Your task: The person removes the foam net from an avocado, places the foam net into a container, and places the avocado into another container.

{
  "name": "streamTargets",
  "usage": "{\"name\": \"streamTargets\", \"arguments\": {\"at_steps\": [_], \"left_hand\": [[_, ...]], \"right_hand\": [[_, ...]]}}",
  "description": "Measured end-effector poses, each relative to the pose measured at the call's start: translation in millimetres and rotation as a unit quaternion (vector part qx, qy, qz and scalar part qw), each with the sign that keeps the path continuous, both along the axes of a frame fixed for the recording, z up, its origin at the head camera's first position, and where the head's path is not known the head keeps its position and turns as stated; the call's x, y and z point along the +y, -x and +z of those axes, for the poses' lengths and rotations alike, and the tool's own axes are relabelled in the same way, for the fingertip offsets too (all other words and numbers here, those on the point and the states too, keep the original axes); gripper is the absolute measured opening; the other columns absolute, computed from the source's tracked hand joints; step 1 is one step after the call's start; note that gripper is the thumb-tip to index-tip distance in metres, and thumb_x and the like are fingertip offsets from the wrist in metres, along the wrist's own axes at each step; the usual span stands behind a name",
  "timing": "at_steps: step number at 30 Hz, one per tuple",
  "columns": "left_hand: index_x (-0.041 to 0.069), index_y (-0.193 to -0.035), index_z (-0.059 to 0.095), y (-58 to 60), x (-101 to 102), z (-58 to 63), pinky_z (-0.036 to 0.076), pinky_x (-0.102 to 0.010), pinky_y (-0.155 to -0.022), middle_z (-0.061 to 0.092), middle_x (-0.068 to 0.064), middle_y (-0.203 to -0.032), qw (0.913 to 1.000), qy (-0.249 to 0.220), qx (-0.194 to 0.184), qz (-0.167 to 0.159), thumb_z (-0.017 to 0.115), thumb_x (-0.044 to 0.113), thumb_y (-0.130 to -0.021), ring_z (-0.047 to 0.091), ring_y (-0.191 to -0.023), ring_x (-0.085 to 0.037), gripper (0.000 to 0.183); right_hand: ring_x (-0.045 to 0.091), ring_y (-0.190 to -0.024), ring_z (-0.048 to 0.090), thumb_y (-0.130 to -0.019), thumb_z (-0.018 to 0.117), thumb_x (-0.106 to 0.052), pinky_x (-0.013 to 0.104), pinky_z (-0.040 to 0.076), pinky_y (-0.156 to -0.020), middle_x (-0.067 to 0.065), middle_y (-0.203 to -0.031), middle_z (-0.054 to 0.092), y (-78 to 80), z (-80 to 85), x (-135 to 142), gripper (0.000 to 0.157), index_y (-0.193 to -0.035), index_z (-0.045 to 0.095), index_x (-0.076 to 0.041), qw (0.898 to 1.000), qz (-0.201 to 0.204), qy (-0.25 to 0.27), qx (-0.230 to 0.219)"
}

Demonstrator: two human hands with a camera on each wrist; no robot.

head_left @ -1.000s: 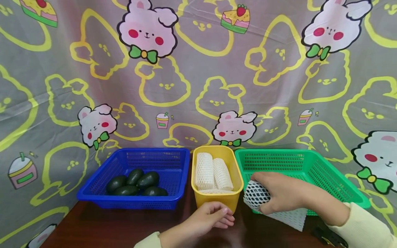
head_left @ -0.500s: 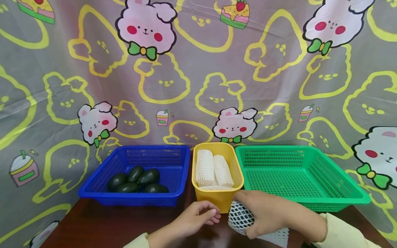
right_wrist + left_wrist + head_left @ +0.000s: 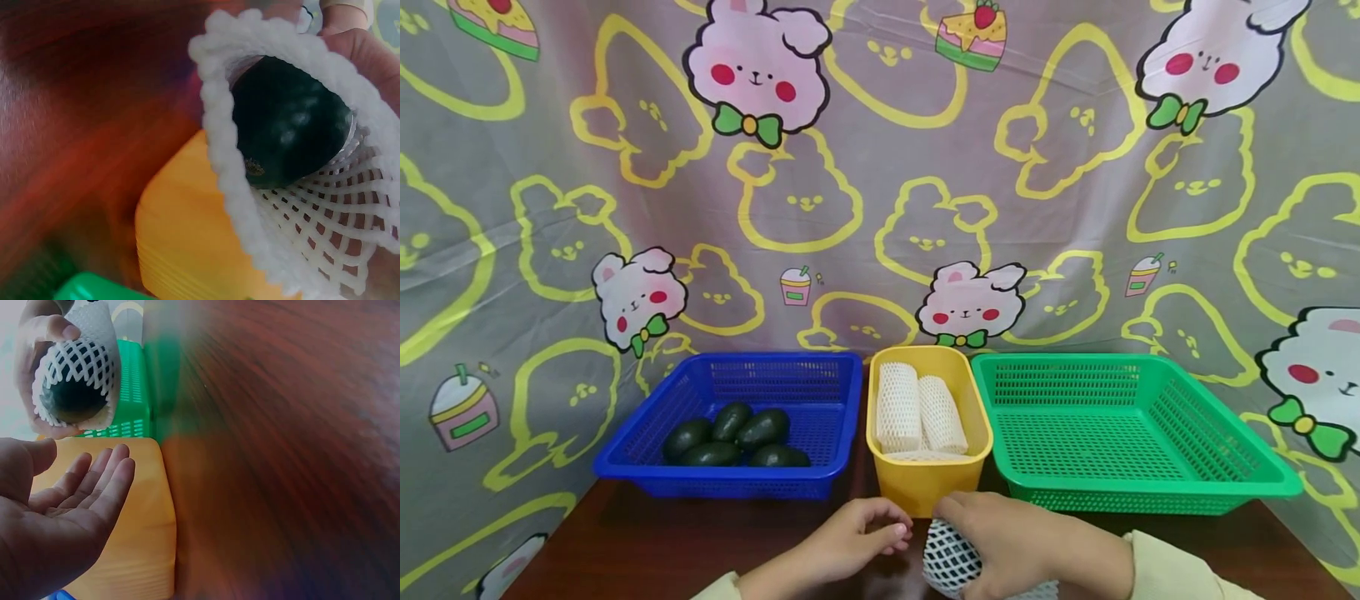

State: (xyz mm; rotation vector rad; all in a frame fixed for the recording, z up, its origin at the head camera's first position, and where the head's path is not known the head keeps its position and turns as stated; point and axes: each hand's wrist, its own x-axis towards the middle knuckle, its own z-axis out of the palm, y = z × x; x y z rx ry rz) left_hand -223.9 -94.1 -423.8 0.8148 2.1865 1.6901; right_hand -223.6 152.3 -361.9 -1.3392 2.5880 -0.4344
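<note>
My right hand [image 3: 1018,542] grips a white foam fruit net [image 3: 951,557] in front of the yellow bin. Inside that net sits a dark green avocado [image 3: 290,125], seen through the open end in the right wrist view; its rounded end also shows at the net's other end in the left wrist view. Just left of it, my left hand [image 3: 853,537] is held with loosely bent fingers and nothing in them, its palm turned up in the left wrist view [image 3: 69,519]. Several bare avocados [image 3: 730,437] lie in the blue basket [image 3: 722,483].
A yellow bin [image 3: 928,483] with several rolled foam nets [image 3: 898,408] stands mid-table, behind my hands. To its right is a green basket [image 3: 1142,496] with no contents showing. The dark wooden table [image 3: 647,542] ends against a patterned cloth [image 3: 865,208].
My right hand has carried the netted avocado left and toward me, from in front of the green basket to the yellow bin's front. My left hand has shifted slightly left and down.
</note>
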Motion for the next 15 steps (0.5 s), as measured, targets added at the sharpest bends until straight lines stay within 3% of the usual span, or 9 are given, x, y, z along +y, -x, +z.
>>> {"name": "streamTargets", "arguments": {"at_steps": [9, 15], "left_hand": [[0.000, -0.102, 0.067, -1.3, -11, -2.8, 0.054, -0.026, -0.065, 0.068, -0.005, -0.086, 0.9988, 0.043, 0.019, 0.015, 0.062, 0.007, -0.094, 0.064, -0.074, -0.013, 0.012], [0.002, -0.102, 0.067, -0.8, -16, -6.4, 0.051, -0.022, -0.063, 0.067, 0.000, -0.085, 0.9984, 0.051, 0.023, 0.009, 0.065, 0.009, -0.092, 0.063, -0.072, -0.010, 0.012]], "right_hand": [[0.003, -0.099, 0.051, -0.075, 0.079, -0.050, 0.029, 0.048, -0.088, -0.011, -0.113, 0.055, 7.6, -20.6, -14, 0.069, -0.126, 0.052, -0.013, 1.000, 0.019, 0.018, 0.011], [0.001, -0.095, 0.050, -0.075, 0.078, -0.051, 0.025, 0.047, -0.085, -0.013, -0.107, 0.053, 11.2, -32.1, -19, 0.068, -0.124, 0.052, -0.012, 0.999, 0.025, 0.024, 0.016]]}}
